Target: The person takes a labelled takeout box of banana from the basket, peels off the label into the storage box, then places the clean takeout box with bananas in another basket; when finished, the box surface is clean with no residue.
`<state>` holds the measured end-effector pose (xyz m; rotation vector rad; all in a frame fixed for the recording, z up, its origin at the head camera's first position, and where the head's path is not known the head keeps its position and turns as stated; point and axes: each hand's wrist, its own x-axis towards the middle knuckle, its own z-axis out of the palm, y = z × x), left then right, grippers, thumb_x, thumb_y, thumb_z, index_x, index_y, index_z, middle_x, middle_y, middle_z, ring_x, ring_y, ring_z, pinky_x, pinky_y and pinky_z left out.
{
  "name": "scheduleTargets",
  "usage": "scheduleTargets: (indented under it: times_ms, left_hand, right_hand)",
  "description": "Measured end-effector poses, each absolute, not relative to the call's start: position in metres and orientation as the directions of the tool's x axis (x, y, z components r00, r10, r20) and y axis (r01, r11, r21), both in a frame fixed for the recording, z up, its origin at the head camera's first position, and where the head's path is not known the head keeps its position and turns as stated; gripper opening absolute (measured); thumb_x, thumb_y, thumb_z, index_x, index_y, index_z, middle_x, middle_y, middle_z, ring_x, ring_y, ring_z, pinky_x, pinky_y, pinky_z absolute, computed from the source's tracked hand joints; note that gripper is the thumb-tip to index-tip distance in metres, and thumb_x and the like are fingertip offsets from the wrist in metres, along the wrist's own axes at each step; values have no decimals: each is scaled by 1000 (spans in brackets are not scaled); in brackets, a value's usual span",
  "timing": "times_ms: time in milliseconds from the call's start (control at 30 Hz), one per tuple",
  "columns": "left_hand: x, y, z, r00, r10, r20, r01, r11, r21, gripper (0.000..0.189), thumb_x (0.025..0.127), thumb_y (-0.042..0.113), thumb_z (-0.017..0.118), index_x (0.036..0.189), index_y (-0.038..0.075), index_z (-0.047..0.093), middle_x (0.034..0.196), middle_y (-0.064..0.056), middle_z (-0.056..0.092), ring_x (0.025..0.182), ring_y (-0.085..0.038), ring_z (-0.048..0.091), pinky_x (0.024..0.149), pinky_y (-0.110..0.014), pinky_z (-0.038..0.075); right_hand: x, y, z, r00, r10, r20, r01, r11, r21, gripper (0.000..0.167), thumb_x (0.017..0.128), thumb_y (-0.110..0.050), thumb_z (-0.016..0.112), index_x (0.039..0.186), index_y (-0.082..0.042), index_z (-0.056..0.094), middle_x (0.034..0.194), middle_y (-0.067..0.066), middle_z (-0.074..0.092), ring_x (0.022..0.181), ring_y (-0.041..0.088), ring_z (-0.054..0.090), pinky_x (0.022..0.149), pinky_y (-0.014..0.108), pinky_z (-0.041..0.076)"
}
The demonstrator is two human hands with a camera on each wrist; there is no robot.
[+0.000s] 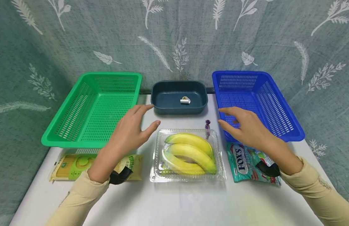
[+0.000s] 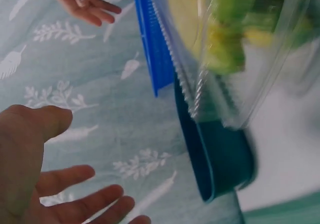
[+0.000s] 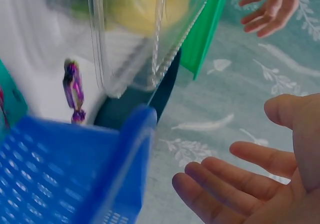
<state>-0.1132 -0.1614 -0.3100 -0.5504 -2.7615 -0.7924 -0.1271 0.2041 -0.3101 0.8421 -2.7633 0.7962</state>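
My left hand (image 1: 132,128) hovers with spread fingers beside the right side of the green basket (image 1: 106,106). Its fingertips overlap the left end of a dark teal tray (image 1: 178,110) in the head view. Opposite it, my right hand (image 1: 245,125) hangs over the near left part of the blue basket (image 1: 239,97), fingers relaxed and apart from the thumb. Neither hand holds anything. Between them lies a clear plastic clamshell box (image 1: 188,178) with several bananas (image 1: 188,150) inside. A purple-wrapped candy (image 1: 207,123) lies just behind the box, to its right.
Inside the teal tray is a small white and yellow item (image 1: 185,100). A yellow-green pasta packet (image 1: 69,168) lies before the green basket, partly under my left forearm. Before the blue basket lies a teal FOX'S candy bag (image 1: 239,163). A patterned curtain (image 1: 177,37) hangs behind.
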Motion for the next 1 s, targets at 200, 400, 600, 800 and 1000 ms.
scheduleTargets:
  times_ms: [200, 400, 600, 800, 1000]
  left_hand:
    - [-90, -162, -324, -896, 286, 338, 427, 765, 483, 58, 95, 39, 67, 141, 6, 54, 139, -14, 54, 129, -34, 50, 100, -56, 44]
    - [-70, -160, -338, -899, 252, 358, 420, 728, 542, 58, 92, 35, 72, 140, 6, 55, 139, -12, 55, 125, -32, 53, 97, -54, 47]
    - [-55, -156, -353, -926, 188, 328, 365, 673, 643, 58, 93, 30, 72, 143, 10, 52, 140, -9, 54, 110, -31, 61, 83, -46, 56]
    - [-42, -152, -365, -941, 134, 311, 322, 642, 696, 56, 93, 28, 73, 143, 12, 52, 138, -7, 55, 118, -27, 58, 89, -43, 55]
    - [-34, -151, -374, -958, 95, 269, 269, 614, 742, 56, 93, 27, 73, 142, 12, 52, 138, -3, 54, 124, -21, 54, 91, -40, 54]
  right_hand:
    - [-106, 206, -322, -835, -452, 315, -551, 674, -492, 40, 98, -19, 66, 134, -4, 61, 128, 14, 64, 98, 33, 69, 76, 49, 58]
    - [-86, 202, -335, -858, -403, 318, -513, 655, -555, 42, 97, -16, 67, 137, -6, 59, 129, 15, 64, 96, 34, 70, 76, 48, 59]
    - [-69, 194, -341, -832, -347, 433, -546, 653, -525, 49, 90, -9, 73, 138, -8, 58, 131, 11, 63, 93, 28, 70, 74, 46, 59]
    - [-56, 185, -348, -795, -352, 494, -595, 611, -522, 50, 87, -4, 73, 135, -6, 60, 131, 7, 63, 93, 18, 67, 75, 41, 57]
    - [-44, 186, -366, -838, -274, 471, -524, 643, -558, 49, 87, -5, 74, 134, -6, 62, 130, 7, 64, 95, 18, 66, 76, 38, 57]
